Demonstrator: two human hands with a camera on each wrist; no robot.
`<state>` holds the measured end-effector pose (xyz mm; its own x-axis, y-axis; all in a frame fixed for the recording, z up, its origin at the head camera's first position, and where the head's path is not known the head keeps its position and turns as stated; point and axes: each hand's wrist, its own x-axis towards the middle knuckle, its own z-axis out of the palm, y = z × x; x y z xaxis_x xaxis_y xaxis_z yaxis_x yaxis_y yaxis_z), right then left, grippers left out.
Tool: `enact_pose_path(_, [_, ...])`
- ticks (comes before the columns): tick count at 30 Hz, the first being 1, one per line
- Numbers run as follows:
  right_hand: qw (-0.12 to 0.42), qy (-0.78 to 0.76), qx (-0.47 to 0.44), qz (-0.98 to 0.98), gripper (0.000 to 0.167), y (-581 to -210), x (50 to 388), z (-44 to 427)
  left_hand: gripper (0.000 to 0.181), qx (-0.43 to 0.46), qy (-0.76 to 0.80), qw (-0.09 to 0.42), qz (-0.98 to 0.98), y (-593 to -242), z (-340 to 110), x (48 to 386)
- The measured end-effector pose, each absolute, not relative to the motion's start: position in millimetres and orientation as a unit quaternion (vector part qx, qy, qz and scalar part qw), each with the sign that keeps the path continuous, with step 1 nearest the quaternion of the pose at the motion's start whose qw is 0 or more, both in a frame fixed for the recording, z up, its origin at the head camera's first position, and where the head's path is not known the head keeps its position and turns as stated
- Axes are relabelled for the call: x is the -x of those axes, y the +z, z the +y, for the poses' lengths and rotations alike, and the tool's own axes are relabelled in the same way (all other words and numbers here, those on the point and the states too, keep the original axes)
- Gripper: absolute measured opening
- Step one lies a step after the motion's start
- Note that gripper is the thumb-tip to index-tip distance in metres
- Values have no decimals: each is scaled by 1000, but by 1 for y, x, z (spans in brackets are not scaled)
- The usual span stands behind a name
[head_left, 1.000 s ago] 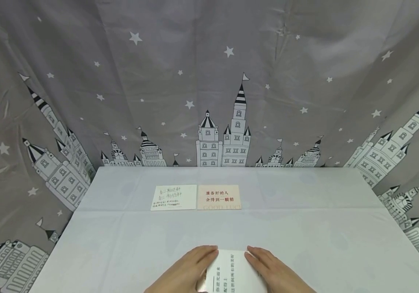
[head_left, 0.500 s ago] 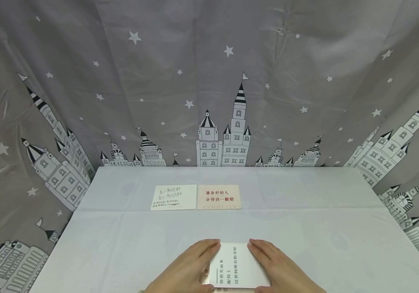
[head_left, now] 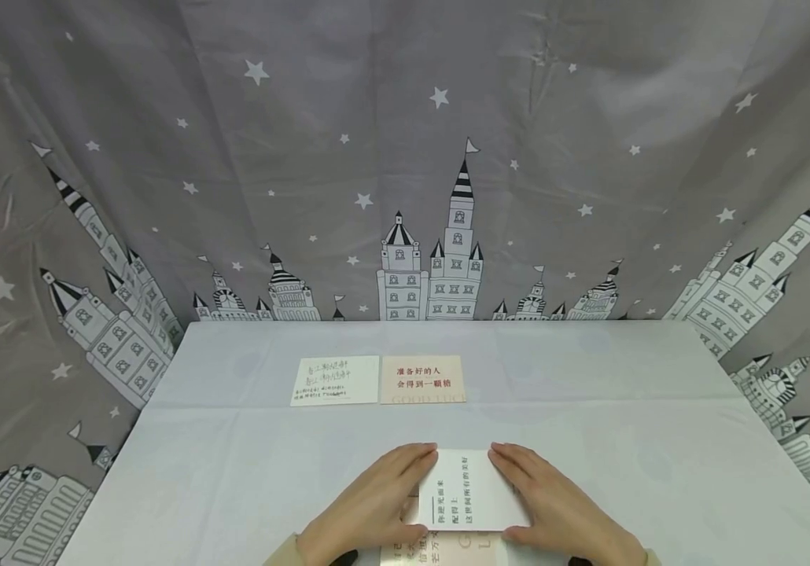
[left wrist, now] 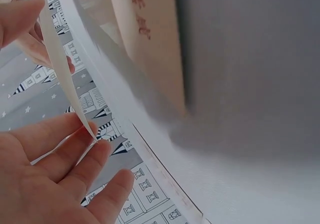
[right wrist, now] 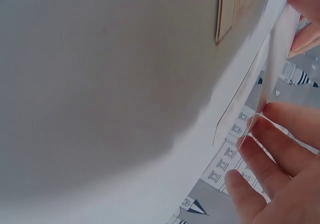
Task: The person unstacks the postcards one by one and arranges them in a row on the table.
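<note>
Head view: white card (head_left: 484,491), dark sideways lettering (head_left: 455,497) on left half, gripped between both hands (head_left: 380,497) (head_left: 557,499).

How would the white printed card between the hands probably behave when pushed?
The white printed card is probably fairly stiff, since it looks nearly flat between the left hand and right hand. Its thin edge suggests it is light and may bow if squeezed. Such a flat shape should hardly roll.

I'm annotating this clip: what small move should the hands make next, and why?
Probably ease the white card forward toward the red-lettered card: the left hand and right hand hold its sides, the wrist views show it raised off the tabletop, and that red-lettered card and a handwritten card lie side by side farther back.
</note>
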<state>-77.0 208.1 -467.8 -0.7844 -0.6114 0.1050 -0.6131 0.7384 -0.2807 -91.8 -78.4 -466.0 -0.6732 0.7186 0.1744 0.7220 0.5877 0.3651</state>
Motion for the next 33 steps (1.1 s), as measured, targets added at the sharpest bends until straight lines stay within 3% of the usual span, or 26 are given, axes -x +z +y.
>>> enact_pose_path(16, [-39, 176, -281, -943, 91, -463, 96, 224, 84, 397, -185, -22, -898, -463, -55, 116])
enact_pose_path(33, [-23, 171, -279, -945, 89, -460, 124, 244, 87, 406, -140, -4, -903, -465, -29, 153])
